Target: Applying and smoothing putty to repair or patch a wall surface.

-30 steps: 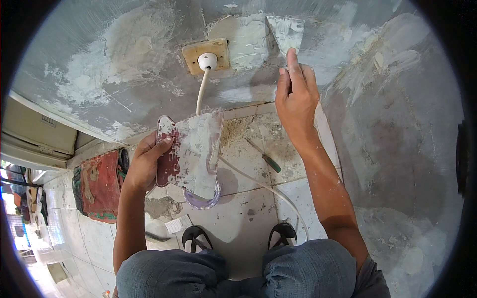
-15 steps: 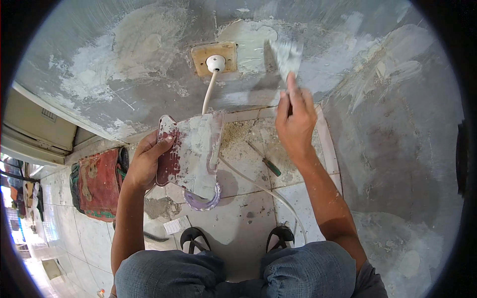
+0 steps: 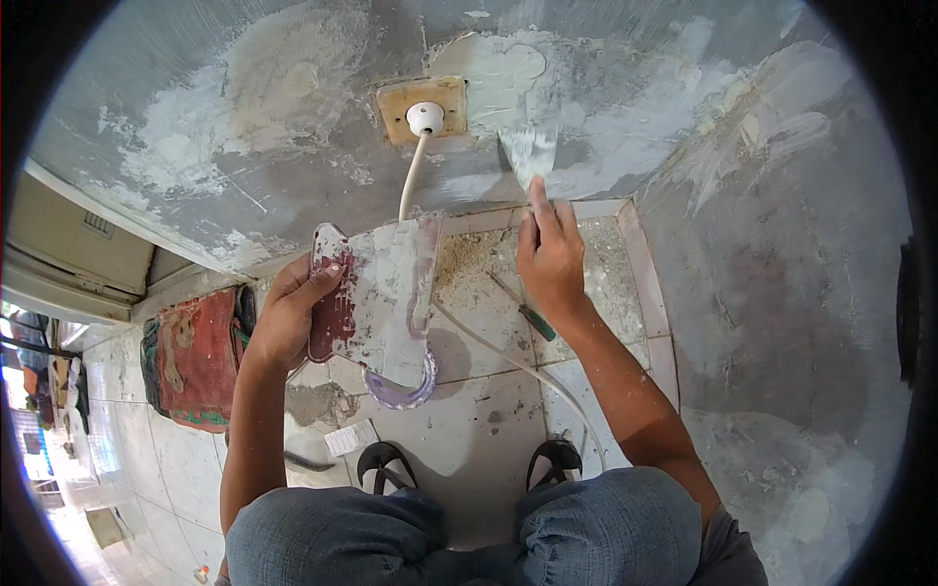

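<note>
My left hand point(image 3: 288, 317) grips the side of a flat board point(image 3: 381, 293), dark red under a coat of pale putty. My right hand point(image 3: 552, 259) holds a putty knife point(image 3: 528, 151), index finger along it; its putty-smeared blade is at the grey wall, just below a wet putty patch point(image 3: 498, 68). Left of that patch, a yellowed square plate point(image 3: 393, 103) with a white round fitting point(image 3: 425, 117) is set in the wall, a white cable point(image 3: 412, 176) running down from it behind the board. A purple container point(image 3: 401, 396) sits on the floor, partly hidden by the board.
A green-handled screwdriver point(image 3: 535, 322) lies on the dusty tiles point(image 3: 489, 430). A worn red bag point(image 3: 195, 361) lies at left below a beige cabinet point(image 3: 73, 254). A paper piece point(image 3: 350, 438) is near my left foot. A plastered side wall point(image 3: 782, 322) borders the right.
My right hand and the putty knife have moved down and left, from the right of the wet patch to just below it. My left hand and the board are nearly unchanged.
</note>
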A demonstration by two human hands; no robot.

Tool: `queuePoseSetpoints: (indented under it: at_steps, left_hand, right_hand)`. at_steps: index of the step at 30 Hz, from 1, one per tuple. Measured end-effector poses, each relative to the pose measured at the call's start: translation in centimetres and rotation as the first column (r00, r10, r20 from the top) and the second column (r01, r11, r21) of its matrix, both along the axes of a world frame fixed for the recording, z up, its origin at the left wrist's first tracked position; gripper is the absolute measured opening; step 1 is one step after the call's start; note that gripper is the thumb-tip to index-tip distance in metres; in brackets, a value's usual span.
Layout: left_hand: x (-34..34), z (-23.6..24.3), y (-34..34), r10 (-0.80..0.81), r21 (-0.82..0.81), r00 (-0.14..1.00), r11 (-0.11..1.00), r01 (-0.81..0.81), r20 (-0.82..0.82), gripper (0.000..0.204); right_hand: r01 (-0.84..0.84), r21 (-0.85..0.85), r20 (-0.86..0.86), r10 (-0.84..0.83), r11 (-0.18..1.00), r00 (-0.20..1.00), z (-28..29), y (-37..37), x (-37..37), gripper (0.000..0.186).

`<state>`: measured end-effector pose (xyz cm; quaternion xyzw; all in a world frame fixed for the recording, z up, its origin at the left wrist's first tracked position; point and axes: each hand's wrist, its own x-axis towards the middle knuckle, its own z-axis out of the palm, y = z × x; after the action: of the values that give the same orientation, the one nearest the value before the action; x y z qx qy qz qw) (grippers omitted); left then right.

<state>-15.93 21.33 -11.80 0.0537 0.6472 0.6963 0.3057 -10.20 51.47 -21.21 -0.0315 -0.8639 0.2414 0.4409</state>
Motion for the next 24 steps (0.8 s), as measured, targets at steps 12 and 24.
queuePoseSetpoints:
  at_steps: [12, 24]
  left_hand:
    - [0.2, -0.4, 0.4, 0.000, -0.009, 1.000, 1.000, 0.000, -0.001, 0.019]
    - [-0.1, -0.7, 0.0, 0.026, -0.052, 1.000, 0.998, -0.027, -0.013, 0.020]
  right_hand:
    - [-0.022, 0.011, -0.173, 0.024, 1.000, 0.985, 5.5, 0.9, -2.5, 0.049]
    - [-0.063, -0.037, -0.047, 0.061, 0.997, 0.997, 1.6, -0.6, -0.2, 0.048]
